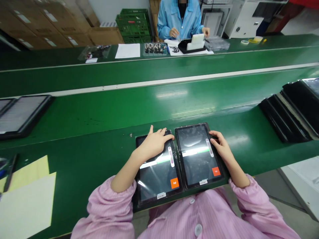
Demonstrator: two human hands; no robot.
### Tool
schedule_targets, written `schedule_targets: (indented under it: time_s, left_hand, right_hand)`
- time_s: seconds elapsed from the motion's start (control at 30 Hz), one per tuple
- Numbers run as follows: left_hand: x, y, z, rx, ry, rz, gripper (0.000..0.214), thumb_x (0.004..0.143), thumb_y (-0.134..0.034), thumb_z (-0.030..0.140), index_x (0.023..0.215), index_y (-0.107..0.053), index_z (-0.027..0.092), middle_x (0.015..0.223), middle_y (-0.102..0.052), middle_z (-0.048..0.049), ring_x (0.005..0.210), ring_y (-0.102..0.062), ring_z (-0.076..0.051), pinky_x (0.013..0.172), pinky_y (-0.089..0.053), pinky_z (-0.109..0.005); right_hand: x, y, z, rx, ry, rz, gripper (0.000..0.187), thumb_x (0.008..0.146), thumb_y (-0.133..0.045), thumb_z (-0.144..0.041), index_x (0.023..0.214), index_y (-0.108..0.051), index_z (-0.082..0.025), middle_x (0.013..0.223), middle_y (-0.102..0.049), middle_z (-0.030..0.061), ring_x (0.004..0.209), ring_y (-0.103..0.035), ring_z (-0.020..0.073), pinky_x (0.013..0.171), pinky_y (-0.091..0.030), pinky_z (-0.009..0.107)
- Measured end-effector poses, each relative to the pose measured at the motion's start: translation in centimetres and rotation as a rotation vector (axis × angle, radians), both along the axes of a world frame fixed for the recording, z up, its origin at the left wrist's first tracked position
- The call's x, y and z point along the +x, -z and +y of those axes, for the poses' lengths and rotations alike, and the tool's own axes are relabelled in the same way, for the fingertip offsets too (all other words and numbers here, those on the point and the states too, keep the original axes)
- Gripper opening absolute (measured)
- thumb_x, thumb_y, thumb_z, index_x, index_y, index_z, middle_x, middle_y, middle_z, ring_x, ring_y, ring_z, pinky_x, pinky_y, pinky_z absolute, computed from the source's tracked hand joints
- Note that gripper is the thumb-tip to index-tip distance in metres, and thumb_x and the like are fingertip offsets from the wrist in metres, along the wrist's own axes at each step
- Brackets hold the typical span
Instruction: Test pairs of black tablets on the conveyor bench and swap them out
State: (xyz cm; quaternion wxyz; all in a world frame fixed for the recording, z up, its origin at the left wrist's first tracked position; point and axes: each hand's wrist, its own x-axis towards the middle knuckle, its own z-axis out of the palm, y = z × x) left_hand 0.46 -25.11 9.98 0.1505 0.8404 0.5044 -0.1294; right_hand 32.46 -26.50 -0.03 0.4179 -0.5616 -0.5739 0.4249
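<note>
Two black tablets lie side by side at the front edge of the green bench, screens up, each showing an orange "Fail" box low on the right. My left hand (157, 142) rests across the upper part of the left tablet (157, 179), fingers spread and thumb toward the gap between the two. At the upper right edge of the right tablet (196, 166) is my right hand (220, 146), its thumb and fingers bent around that edge. The undersides of its fingers are partly hidden.
More tablets (20, 114) lie at the left, and a leaning stack of black tablets (286, 116) is at the right. Yellowish paper sheets (30, 199) lie at lower left. Across the bench, a person in blue (179, 20) sits behind a tray of small parts (156, 49).
</note>
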Motion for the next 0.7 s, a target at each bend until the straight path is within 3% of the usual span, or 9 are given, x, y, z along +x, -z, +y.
schedule_targets:
  time_s: [0.27,0.5,0.6,0.7]
  left_hand:
    - [1.2,0.3,-0.5,0.101,0.007,0.066,0.06,0.084,-0.032,0.0,0.13,-0.062,0.026,0.146,-0.051,-0.0189,0.133,-0.05,-0.038,0.112,-0.013,-0.074]
    - [0.3,-0.1,-0.6,0.043,-0.006,0.054,0.052,0.095,-0.027,0.01,0.132,-0.06,0.026,0.15,-0.045,-0.0233,0.139,-0.041,-0.041,0.105,-0.01,-0.082]
    - [0.4,0.6,-0.8,0.047,0.003,0.032,0.045,0.099,-0.03,0.022,0.132,-0.062,0.025,0.154,-0.037,-0.0247,0.143,-0.031,-0.045,0.103,-0.008,-0.083]
    - [0.6,2.5,-1.7,0.12,0.082,-0.001,0.043,0.096,-0.037,0.029,0.125,-0.067,0.021,0.158,-0.03,-0.0233,0.148,-0.02,-0.044,0.103,-0.006,-0.083]
  right_hand:
    - [-0.2,0.1,0.2,0.021,0.019,-0.009,0.033,0.079,-0.058,-0.036,0.109,-0.061,-0.024,0.117,-0.059,0.0074,0.112,-0.055,0.0262,0.091,-0.049,0.039]
    - [-0.5,0.4,0.5,0.017,-0.002,0.022,0.032,0.079,-0.058,-0.035,0.109,-0.061,-0.025,0.116,-0.057,0.0059,0.112,-0.054,0.025,0.097,-0.044,0.04]
    - [-0.7,0.7,0.7,0.012,0.02,0.069,0.035,0.076,-0.061,-0.037,0.11,-0.061,-0.025,0.115,-0.057,0.0063,0.113,-0.052,0.0256,0.101,-0.041,0.041]
    - [-1.5,1.1,0.9,0.009,0.037,0.24,0.045,0.077,-0.066,-0.048,0.115,-0.057,-0.024,0.117,-0.058,0.0077,0.116,-0.051,0.0271,0.107,-0.035,0.044]
